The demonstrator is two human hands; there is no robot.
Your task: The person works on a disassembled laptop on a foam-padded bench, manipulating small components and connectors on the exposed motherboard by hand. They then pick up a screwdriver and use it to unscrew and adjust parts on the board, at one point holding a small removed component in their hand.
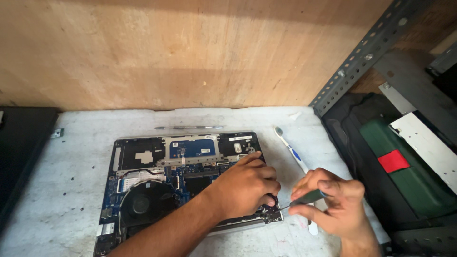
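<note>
An opened laptop [185,181], its bottom cover off, is being worked on where it is lying on a white mat [62,190] in front of a plywood wall [190,52]. The left hand [245,188] is being pressed down on the right part of the board, fingers curled and spread over the parts near the laptop's right edge; nothing is being gripped by it, as far as can be seen. A screwdriver [304,198] with a dark green handle is being pinched in the closed right hand [335,204], and its thin tip is being aimed at the laptop's right edge, just beside the left fingertips; whether the tip is touching a screw cannot be told. A toothbrush [290,150] is lying on the mat partly under the right hand, a metal pry tool [190,127] is lying behind the laptop, and the fan [140,204] is being left exposed at the left. A black bag with a green case [404,166] is sitting to the right under a slotted metal rail [362,57]. Several risks are being run, by the look of it: the tip could be slipped off and a trace scratched or a finger pricked, since the fingers are being kept so near it; the board could be flexed by the pressing palm; a freed screw could be lost in the mat's clutter.
</note>
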